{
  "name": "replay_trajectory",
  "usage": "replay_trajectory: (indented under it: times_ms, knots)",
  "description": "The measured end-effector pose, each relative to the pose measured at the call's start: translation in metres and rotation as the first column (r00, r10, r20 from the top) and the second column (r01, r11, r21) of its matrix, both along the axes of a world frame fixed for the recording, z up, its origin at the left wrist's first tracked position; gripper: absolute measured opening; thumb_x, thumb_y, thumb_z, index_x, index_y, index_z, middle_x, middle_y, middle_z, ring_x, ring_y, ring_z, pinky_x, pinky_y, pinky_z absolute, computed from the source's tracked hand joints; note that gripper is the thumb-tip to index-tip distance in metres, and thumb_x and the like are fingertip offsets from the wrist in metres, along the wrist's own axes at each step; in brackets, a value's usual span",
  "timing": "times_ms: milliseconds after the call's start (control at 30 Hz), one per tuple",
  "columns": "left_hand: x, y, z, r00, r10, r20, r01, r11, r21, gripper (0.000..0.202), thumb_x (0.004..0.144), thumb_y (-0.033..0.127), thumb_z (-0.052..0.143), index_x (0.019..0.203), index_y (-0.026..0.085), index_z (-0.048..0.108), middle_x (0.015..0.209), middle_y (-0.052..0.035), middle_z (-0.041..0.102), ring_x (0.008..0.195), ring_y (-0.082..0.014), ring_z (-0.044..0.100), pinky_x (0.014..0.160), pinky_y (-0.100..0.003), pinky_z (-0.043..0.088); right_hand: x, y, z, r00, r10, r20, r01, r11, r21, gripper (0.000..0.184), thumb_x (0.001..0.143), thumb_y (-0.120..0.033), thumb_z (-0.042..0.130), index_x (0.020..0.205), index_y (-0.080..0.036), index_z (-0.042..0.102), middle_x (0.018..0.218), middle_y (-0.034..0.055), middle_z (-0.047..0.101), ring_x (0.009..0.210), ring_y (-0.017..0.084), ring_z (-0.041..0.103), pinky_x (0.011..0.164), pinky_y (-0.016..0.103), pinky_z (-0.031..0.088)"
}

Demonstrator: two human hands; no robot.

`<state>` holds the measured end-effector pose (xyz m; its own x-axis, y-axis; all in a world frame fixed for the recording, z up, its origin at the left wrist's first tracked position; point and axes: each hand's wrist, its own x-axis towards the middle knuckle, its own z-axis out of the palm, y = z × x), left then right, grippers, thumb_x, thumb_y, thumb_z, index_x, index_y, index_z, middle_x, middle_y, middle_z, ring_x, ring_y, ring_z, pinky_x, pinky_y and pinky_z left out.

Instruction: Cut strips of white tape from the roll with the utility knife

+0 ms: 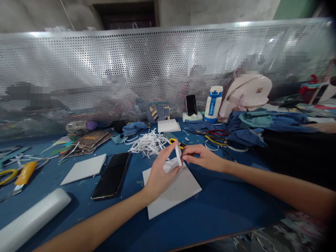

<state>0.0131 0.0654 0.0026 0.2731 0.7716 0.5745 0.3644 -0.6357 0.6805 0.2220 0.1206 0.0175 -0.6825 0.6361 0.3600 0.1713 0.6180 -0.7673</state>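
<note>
Nearest us, a long, pale rounded bar lies on the blue table, material can't tell. Mid-table, a squarish white card sits askew under both hands, w/ a black smartphone off to its L.

Now the tricky bit: a narrow white strip stands on end above the card's far part. Risk, I'd say: too hard a squeeze end to end & it prob. bows or pings out; too loose & it drops. If it flies fwd, it could get lost in the lookalike heap.

Hands, then. L hand is half open, a wide C, strip gripped btwn thumb at the near end & fingertips at the far end. R hand is right alongside, fingers curled in, tips by the strip; touching or pinching, can't tell from here.

Just beyond: that tangled heap of white strips, plus yellow-handled scissors partly hidden behind the fingers. Further back, a blue-&-white bottle, a pale backpack & last, the perforated metal screen.
</note>
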Motion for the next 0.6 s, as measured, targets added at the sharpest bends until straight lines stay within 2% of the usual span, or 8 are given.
replay_trajectory:
  times_ms: [167, 267, 400, 500, 600]
  knots:
    - [-0.001, 0.001, -0.001, 1.000, -0.016, 0.012, 0.017, 1.000, -0.009, 0.061, 0.090, 0.034, 0.070, 0.146, 0.034, 0.045, 0.149, -0.0048, 0.051, 0.140, -0.0279, 0.043, 0.115, -0.043, 0.036, -0.001, 0.000, 0.001, 0.999, 0.003, 0.036, -0.003, 1.000, -0.004, 0.029, 0.097, -0.037, 0.053, 0.080, -0.018, 0.068, 0.074, 0.0013, 0.059, 0.070, 0.015, 0.052, 0.066, 0.026, 0.041]
    - [-0.002, 0.002, -0.002, 1.000, -0.008, 0.010, 0.008, 1.000, 0.015, 0.060, 0.090, 0.037, 0.070, 0.145, 0.032, 0.047, 0.148, -0.0063, 0.052, 0.138, -0.0287, 0.045, 0.114, -0.044, 0.037, -0.002, -0.003, 0.001, 0.998, -0.037, 0.042, 0.038, 0.999, -0.027, 0.025, 0.096, -0.037, 0.054, 0.085, -0.017, 0.065, 0.075, 0.0007, 0.061, 0.068, 0.014, 0.055, 0.064, 0.026, 0.042]
    - [-0.001, 0.002, -0.002, 1.000, 0.002, 0.010, -0.003, 0.999, 0.038, 0.049, 0.092, 0.032, 0.068, 0.138, 0.030, 0.054, 0.141, -0.0063, 0.057, 0.133, -0.0264, 0.050, 0.112, -0.042, 0.040, -0.004, -0.008, 0.000, 0.993, -0.095, -0.066, 0.082, 0.980, -0.179, 0.021, 0.097, -0.039, 0.055, 0.094, -0.018, 0.057, 0.070, -0.0022, 0.060, 0.060, 0.012, 0.057, 0.059, 0.024, 0.045]
    - [0.000, 0.001, 0.000, 0.999, -0.024, 0.028, 0.022, 0.999, 0.049, 0.044, 0.091, 0.028, 0.069, 0.133, 0.030, 0.058, 0.136, -0.0056, 0.061, 0.128, -0.0247, 0.054, 0.110, -0.041, 0.041, -0.006, -0.011, -0.001, 0.991, -0.050, -0.127, 0.007, 0.947, -0.320, 0.028, 0.098, -0.045, 0.053, 0.095, -0.018, 0.056, 0.066, -0.0007, 0.065, 0.055, 0.012, 0.061, 0.054, 0.022, 0.046]
    - [-0.001, 0.000, 0.001, 0.998, -0.044, 0.033, 0.042, 0.998, 0.045, 0.041, 0.090, 0.024, 0.070, 0.130, 0.029, 0.061, 0.132, -0.0055, 0.063, 0.126, -0.0242, 0.055, 0.109, -0.041, 0.043, -0.008, -0.012, -0.003, 0.987, 0.038, -0.153, -0.095, 0.917, -0.387, 0.035, 0.099, -0.050, 0.050, 0.101, -0.016, 0.060, 0.073, 0.0042, 0.072, 0.057, 0.013, 0.068, 0.051, 0.021, 0.046]
